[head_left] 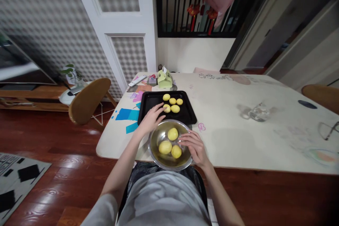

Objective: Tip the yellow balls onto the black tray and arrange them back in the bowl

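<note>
My left hand (153, 118) reaches over the near edge of a black baking tray (150, 102). Its fingers are spread, and the fingertips are at or touching a yellow lemon (167, 108) at the left of the near row. Beside that one lies another lemon (175, 108), with three more lemons (172, 101) just behind. In front of the tray, a steel bowl (156, 155) at the table's edge holds three lemons (165, 147). My right hand (194, 146) rests over the bowl's right rim, fingers stretched out close to the lemons inside and gripping none of them.
On the white table (222, 148), a glass cup (259, 112) and a dark oval (307, 104) are to the right. A green tissue box (164, 78) and a white remote (137, 81) sit behind the tray. Wooden chairs (90, 100) stand at both ends.
</note>
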{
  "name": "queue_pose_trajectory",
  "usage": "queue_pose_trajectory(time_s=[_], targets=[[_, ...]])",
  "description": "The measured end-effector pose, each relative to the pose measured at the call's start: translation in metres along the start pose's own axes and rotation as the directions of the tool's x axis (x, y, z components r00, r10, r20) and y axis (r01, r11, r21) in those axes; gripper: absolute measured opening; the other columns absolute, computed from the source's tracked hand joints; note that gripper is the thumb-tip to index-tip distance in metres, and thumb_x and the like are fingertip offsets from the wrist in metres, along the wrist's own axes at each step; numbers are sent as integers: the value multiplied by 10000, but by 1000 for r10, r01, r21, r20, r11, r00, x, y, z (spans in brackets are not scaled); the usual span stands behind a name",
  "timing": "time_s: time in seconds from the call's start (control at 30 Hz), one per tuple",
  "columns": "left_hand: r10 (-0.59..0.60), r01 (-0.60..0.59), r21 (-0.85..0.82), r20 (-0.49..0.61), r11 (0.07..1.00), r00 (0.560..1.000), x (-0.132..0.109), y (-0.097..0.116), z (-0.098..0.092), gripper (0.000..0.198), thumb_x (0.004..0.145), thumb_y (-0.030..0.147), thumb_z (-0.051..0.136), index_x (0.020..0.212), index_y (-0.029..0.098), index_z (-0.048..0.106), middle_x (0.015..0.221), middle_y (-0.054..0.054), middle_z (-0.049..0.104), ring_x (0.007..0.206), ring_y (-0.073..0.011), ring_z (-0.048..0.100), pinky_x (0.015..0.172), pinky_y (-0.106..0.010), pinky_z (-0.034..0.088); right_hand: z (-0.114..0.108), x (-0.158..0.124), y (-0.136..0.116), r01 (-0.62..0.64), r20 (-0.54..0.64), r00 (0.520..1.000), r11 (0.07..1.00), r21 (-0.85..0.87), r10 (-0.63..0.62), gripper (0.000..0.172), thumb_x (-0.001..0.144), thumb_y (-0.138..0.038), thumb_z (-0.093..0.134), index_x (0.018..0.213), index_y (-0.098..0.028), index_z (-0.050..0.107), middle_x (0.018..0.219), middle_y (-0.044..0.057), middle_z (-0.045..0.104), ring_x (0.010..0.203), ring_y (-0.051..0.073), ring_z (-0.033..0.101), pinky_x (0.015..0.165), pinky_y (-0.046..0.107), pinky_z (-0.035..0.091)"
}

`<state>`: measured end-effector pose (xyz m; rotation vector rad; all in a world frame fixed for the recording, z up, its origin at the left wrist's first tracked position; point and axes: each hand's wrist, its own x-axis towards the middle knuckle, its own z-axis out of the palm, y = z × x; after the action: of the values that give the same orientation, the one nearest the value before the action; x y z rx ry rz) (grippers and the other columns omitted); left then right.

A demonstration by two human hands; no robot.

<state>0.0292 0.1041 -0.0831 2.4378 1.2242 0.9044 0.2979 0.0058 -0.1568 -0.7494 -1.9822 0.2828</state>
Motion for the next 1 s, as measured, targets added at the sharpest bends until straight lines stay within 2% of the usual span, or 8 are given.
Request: queue_pose_trajectory(time_s=[0.13, 0.3, 0.47, 0.6, 0.73, 0.83, 0.9, 1.0], targets=[[-54, 37, 116, 145, 993, 988, 44, -24, 17, 438, 985, 227, 624, 1422, 207, 615, 1640, -167, 468, 1499, -362, 493, 1206, -582, 457, -1, 0, 0, -6, 6, 1000, 1000, 6, 6, 394, 1058, -292, 405, 1111, -264, 794, 1078, 63, 820, 1086, 268, 725, 1120, 595, 462], [-77, 54, 139, 165, 989, 983, 60, -36, 37, 380, 941, 114, 616, 1309, 200, 659, 1473, -141, 611, 1348, -322, 620, 1156, -506, 515, -1, 0, -1, 4, 7, 1000, 1000, 15, -4, 369, 1053, -270, 418, 1114, -263, 782, 1063, 52, 819, 1068, 256, 723, 1119, 579, 457], [-89, 80, 81, 112, 993, 990, 55, -39, 43, 360, 902, 120, 686, 1246, 212, 631, 1340, -116, 601, 1080, -275, 706, 997, -464, 601, -1, 1, -3, 15, -10, 1000, 1000, 23, -15, 363, 1056, -270, 422, 1131, -266, 777, 1037, 42, 815, 1033, 248, 717, 1111, 569, 459], [-56, 57, -11, 53, 998, 997, 52, -34, 38, 358, 874, 98, 710, 1205, 205, 625, 1292, -113, 573, 1105, -273, 674, 1038, -464, 574, -1, 2, -4, 8, -7, 1000, 1000, 30, -8, 362, 1061, -268, 425, 1127, -259, 781, 1029, 43, 813, 1026, 246, 708, 1114, 571, 453], [-7, 2, -64, -76, 998, 997, 43, -15, 23, 334, 919, 133, 682, 1240, 198, 617, 1308, -126, 574, 1218, -297, 624, 1100, -486, 522, -1, 2, -3, 21, -11, 1000, 999, 31, -20, 362, 1065, -256, 421, 1122, -252, 778, 1013, 39, 811, 1012, 237, 702, 1111, 565, 449], [43, -60, -110, -151, 992, 988, 25, 6, 10, 294, 960, 182, 666, 1249, 211, 622, 1308, -117, 602, 1247, -292, 619, 1106, -471, 512, -1, 2, -3, 31, -13, 999, 999, 23, -31, 371, 1071, -258, 411, 1117, -243, 779, 1000, 43, 808, 1001, 235, 700, 1100, 565, 453], [57, -77, -127, -156, 989, 986, 9, 19, 5, 294, 975, 198, 660, 1266, 219, 631, 1322, -116, 617, 1264, -288, 622, 1109, -455, 512, -1, 3, -3, 37, -15, 999, 999, 20, -36, 372, 1073, -256, 407, 1112, -239, 777, 997, 44, 806, 998, 233, 697, 1092, 560, 454], [52, -64, -124, -96, 990, 994, -18, 34, 1, 326, 989, 200, 651, 1312, 244, 651, 1347, -108, 633, 1262, -280, 637, 1104, -439, 522, -1, 4, -4, 40, -12, 999, 999, 17, -40, 370, 1072, -246, 405, 1114, -244, 773, 993, 40, 805, 995, 230, 696, 1093, 553, 448]])
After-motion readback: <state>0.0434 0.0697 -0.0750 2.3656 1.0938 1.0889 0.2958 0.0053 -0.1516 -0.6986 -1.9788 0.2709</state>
